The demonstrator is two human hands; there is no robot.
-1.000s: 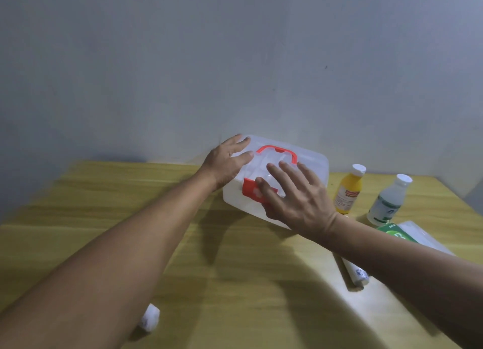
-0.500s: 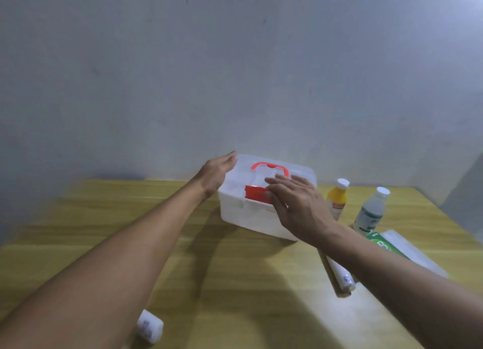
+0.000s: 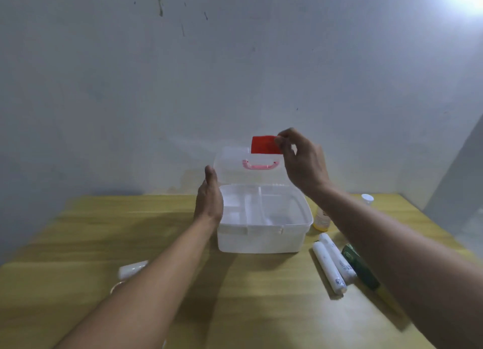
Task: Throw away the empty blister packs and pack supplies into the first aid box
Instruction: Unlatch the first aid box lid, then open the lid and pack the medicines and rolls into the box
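A translucent white first aid box (image 3: 261, 240) stands on the wooden table with its lid (image 3: 230, 171) swung up and back. Its inner tray with dividers shows, with nothing in it that I can see. My right hand (image 3: 300, 163) pinches the red latch (image 3: 264, 144) at the lid's raised edge. My left hand (image 3: 209, 199) lies flat against the box's left side, fingers straight. Two white tubes (image 3: 332, 265) and a dark green pack (image 3: 360, 270) lie to the right of the box. A yellow bottle (image 3: 322, 219) stands behind them, partly hidden by my right arm.
A white bottle cap (image 3: 367, 198) peeks over my right forearm at the back right. A small white roll (image 3: 132, 269) lies at the left, beside my left arm. The grey wall rises just behind the table (image 3: 78, 244).
The lid was shut with both hands on it; now my right hand has lifted it upright by the red latch. My left hand slid down to the box's left side.
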